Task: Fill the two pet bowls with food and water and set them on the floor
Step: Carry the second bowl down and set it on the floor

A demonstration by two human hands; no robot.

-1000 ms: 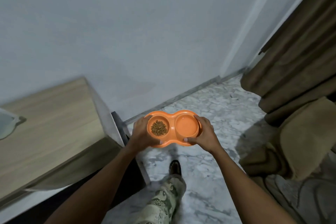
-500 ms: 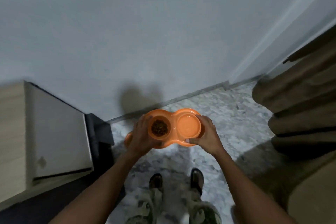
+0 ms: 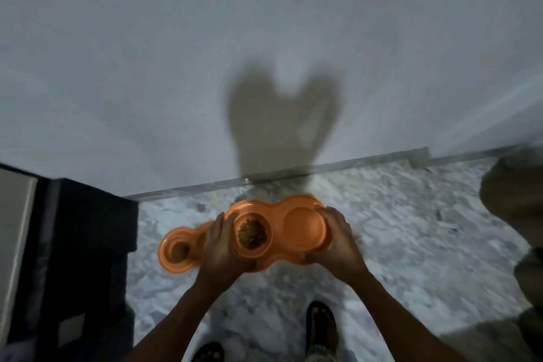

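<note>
Bending lower than a second ago, the person is bringing the double bowl (image 3: 293,206) toward the floor (image 3: 411,229), with the left hand (image 3: 223,247) and right hand (image 3: 338,241) gripping its nine and three o'clock ends. A second bowl (image 3: 176,247) is already lying at its nine o'clock.

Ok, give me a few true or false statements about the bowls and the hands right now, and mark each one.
1. The left hand and right hand both grip the orange double bowl. True.
2. The held bowl's kibble is in its right compartment. False: it is in the left compartment, beside the left hand.
3. A second orange bowl shows to the left of the held one. True.
4. The floor is bare wood. False: it is pale, marble-patterned stone.
</note>
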